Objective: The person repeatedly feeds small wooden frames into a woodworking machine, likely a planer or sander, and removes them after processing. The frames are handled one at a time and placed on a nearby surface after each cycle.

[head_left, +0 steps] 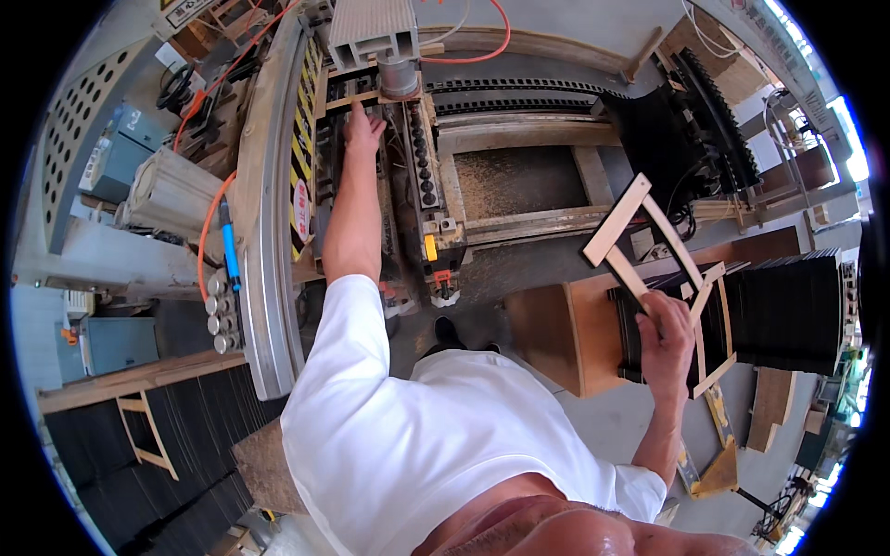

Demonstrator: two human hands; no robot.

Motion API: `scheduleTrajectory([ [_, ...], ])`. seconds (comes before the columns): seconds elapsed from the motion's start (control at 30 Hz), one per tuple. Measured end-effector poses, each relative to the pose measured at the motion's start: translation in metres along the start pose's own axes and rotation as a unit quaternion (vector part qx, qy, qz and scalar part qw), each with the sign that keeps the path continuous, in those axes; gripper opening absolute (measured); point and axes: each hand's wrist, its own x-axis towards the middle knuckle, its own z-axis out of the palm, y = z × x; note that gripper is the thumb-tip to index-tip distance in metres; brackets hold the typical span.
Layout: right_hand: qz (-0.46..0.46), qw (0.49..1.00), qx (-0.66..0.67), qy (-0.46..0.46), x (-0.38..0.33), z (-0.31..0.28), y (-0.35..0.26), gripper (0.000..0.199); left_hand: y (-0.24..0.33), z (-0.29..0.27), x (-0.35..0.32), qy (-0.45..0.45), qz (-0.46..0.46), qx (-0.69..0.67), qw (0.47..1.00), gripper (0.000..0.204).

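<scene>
the wooden frame [618, 220] was well to the right of the knobbed rail [425, 173], held out in the air by the right hand [666, 338]. that grip was closed around one long side of it, toward the end farther from the rail. the frame's long axis ran aslant to the rail, its broad end piece pointing away from the person and nearest the rail. more pale slats showed behind the hand; whether they belonged to a second frame, i could not tell.

the left hand [362, 132] was far nearer the rail, just left of its far end, fingers reaching to a wooden strip [352, 100] there. whether that grip pinched the strip or only touched it, i could not tell. so the rail was between the two hands, with the held frame entirely on its right side. farther right of the rail was a black stack [788, 310]; to its left, a striped guard [305, 139].
</scene>
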Motion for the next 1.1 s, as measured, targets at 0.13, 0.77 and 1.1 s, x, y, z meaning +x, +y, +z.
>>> scheduleTrajectory([
  [0.13, 0.016, 0.999, 0.012, -0.031, 0.011, 0.027, -0.010, 0.034, -0.001, 0.018, 0.029, 0.024, -0.004, -0.021, 0.999, 0.056],
  [0.77, -0.402, 0.897, 0.124, -0.136, 0.217, 0.309, -0.085, 0.026, -0.054, -0.100, -0.224, -0.159, -0.033, -0.114, 0.980, 0.018],
  [1.1, -0.405, 0.886, 0.119, -0.191, 0.229, 0.338, -0.090, 0.025, -0.070, -0.089, -0.228, -0.081, 0.035, -0.197, 0.976, 0.021],
])
